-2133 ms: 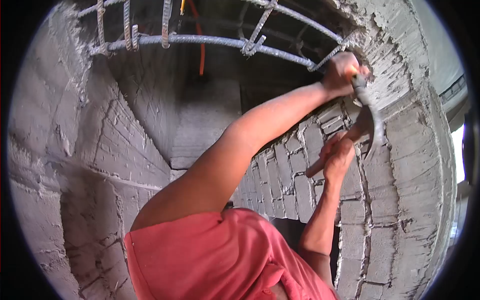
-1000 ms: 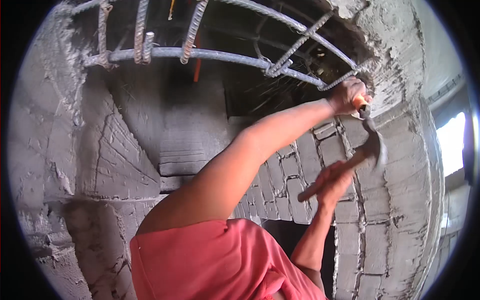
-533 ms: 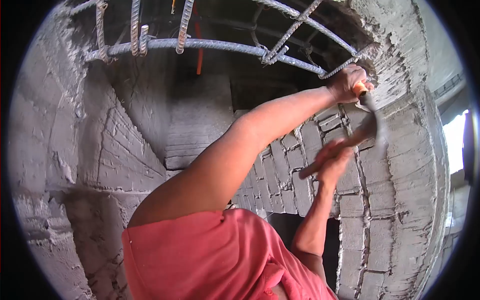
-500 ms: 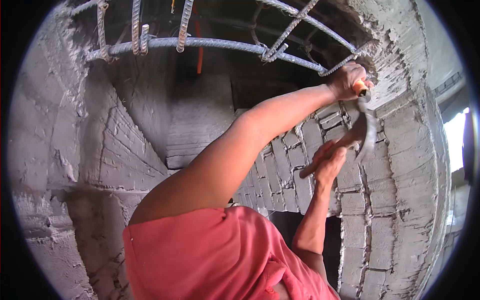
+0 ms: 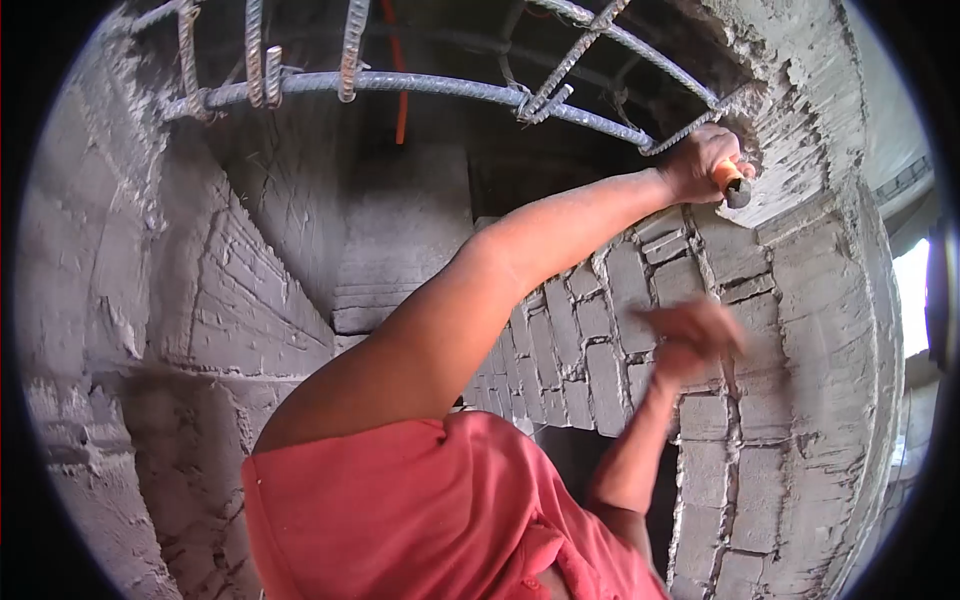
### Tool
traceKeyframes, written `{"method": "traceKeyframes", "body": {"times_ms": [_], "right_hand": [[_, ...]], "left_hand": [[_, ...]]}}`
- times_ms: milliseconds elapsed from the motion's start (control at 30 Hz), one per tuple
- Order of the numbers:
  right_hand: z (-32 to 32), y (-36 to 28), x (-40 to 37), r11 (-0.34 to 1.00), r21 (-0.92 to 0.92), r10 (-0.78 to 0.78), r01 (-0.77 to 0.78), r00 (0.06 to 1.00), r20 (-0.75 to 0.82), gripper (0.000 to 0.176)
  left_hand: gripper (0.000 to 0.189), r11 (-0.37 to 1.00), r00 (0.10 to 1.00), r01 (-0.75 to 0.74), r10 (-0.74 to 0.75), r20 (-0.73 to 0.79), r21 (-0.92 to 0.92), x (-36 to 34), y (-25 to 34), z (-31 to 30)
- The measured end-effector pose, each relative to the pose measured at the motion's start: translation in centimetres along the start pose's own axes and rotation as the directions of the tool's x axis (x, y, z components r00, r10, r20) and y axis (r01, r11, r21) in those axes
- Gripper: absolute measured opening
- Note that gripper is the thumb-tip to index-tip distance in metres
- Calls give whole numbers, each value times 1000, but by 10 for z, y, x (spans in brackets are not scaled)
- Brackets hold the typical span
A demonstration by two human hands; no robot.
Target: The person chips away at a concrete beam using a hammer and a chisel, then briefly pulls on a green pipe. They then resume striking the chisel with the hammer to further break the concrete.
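My left hand (image 5: 704,165), at the end of a stretched arm, is wrapped round a chisel (image 5: 738,190) with an orange grip. Its dark round end faces me, and the fist lies close to the rough concrete below the bars. Lower down, my right hand (image 5: 695,335) is closed on a hammer, smeared by motion. Part of the hammer's handle (image 5: 648,320) shows as a blur to the left of the fingers. The hammer's head cannot be made out. A gap separates the hammer hand from the chisel.
Ribbed steel bars (image 5: 430,83) cross the top, with an orange strip (image 5: 401,115) hanging behind them. A brick wall (image 5: 705,450) stands to the right and broken concrete (image 5: 810,120) above it. Rough grey wall (image 5: 235,290) fills the left side.
My right hand has swung down and slightly right with the hammer, away from the chisel. My left hand still holds the chisel in nearly the same place. The view has shifted slightly.
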State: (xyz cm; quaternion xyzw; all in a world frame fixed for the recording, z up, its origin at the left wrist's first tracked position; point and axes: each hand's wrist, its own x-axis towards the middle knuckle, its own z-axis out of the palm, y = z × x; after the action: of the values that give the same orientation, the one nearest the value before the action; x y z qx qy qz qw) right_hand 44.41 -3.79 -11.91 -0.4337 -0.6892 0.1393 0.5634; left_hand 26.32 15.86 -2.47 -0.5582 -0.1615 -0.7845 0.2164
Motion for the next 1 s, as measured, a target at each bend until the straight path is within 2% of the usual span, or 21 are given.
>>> {"method": "traceKeyframes", "body": {"times_ms": [33, 67, 100, 133, 167, 233, 267, 333, 500, 533, 600, 633, 667, 700, 733, 767, 800, 833, 900, 933, 1000], "right_hand": [[31, 12, 4, 889, 429, 34, -159, 958, 284, 53], [31, 12, -7, 904, 367, 130, -219, 959, 250, 64], [22, 40, -13, 992, -106, -40, 61, 980, 193, 73], [20, -23, -16, 916, 370, 83, -153, 977, 196, 72], [10, -35, -14, 877, 467, 58, -114, 990, 132, 73], [-25, -54, 11, 834, 504, -166, 226, 973, -162, 84], [-55, -81, 22, 673, 654, -304, 345, 935, -180, 86], [-94, -137, 40, 517, 368, -656, 773, 634, -410, 71], [-45, -83, 20, 367, 514, -422, 775, 632, -651, 49], [-47, 46, 8, 868, 420, -195, 263, 961, -199, 47], [35, 8, -1, 904, 379, 93, -197, 957, 275, 56], [18, 11, -18, 818, 431, 309, -382, 923, 230, 60], [21, 18, -16, 690, 511, 472, -513, 854, 219, 65], [15, -23, -20, 751, 604, 166, -266, 962, 217, 65], [-1, -30, -13, 747, 635, 187, -200, 978, 88, 69], [-25, -16, 6, 839, 543, 55, 34, 988, -147, 84], [-47, -63, 21, 834, 508, -163, 217, 975, -148, 84], [-72, -84, 32, 743, 546, -237, 386, 916, -325, 85], [-101, -141, 49, 538, 353, -520, 766, 631, -576, 55], [-154, -137, 55, 255, 592, -555, 765, 617, -558, 44], [-222, -70, 46, 176, 437, -670, 882, 433, -603, 57]], "left_hand": [[34, 1000, 1000, 8, -8, 15, 18, -2, 1, -1], [33, 999, 999, 22, -23, 38, 27, -9, 4, 1], [31, 988, 995, -46, 58, 76, -149, -5, -4, 0], [32, 1000, 997, 18, -17, 73, -14, -5, 1, -1], [32, 1000, 996, 12, -11, 86, -5, -15, 9, 1], [32, 999, 999, 0, 1, 36, -35, -4, 3, -1], [32, 999, 999, 16, -15, 41, -32, -9, 5, 0], [32, 1000, 999, -12, 13, 53, -22, -6, 1, 1], [27, 1000, 999, 5, -5, 46, 15, -9, 0, 4], [27, 1000, 999, 2, -2, 39, 13, -6, -1, 3], [24, 997, 997, -63, 65, 41, -47, -8, 2, -1], [22, 988, 974, -142, 129, 188, 60, -10, -7, 5], [24, 991, 990, -130, 128, 55, 29, -4, -7, 5], [25, 990, 992, -118, 113, 64, 80, -5, -10, 4], [27, 989, 995, -83, 75, 66, 121, -12, -5, 9], [30, 996, 995, -84, 83, 54, 25, -6, -2, 4], [30, 997, 996, -78, 76, 54, 26, -6, 2, 4], [30, 998, 997, -59, 58, 50, 17, -8, 5, 4], [30, 995, 997, -71, 69, 38, 74, -7, 0, 5], [30, 995, 997, -71, 68, 35, 76, -6, 0, 5], [30, 999, 999, -31, 31, 30, 9, -6, 3, 1]]}}
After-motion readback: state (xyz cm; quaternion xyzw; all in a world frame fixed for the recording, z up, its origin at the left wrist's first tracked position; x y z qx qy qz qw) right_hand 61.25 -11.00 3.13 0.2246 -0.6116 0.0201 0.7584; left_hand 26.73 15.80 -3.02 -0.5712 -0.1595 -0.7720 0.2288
